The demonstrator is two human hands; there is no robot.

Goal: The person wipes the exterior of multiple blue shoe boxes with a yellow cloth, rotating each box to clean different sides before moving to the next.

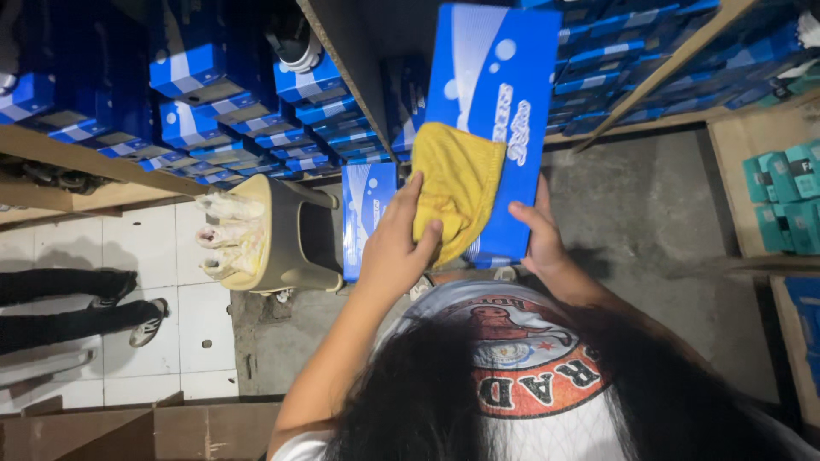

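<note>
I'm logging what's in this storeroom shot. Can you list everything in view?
box: one, blue and white, held up at centre
cloth: one, yellow, pressed on the box
second box: one, blue and white, standing behind the held one
stacked boxes: many, blue and white, on the shelves
teal boxes: several, on the right shelf
stool: one, beige, with pale rags on top
another person's legs: dark trousers, on the tiled floor at left
carton: brown, bottom left
left hand: holds the cloth
right hand: supports the box
</note>
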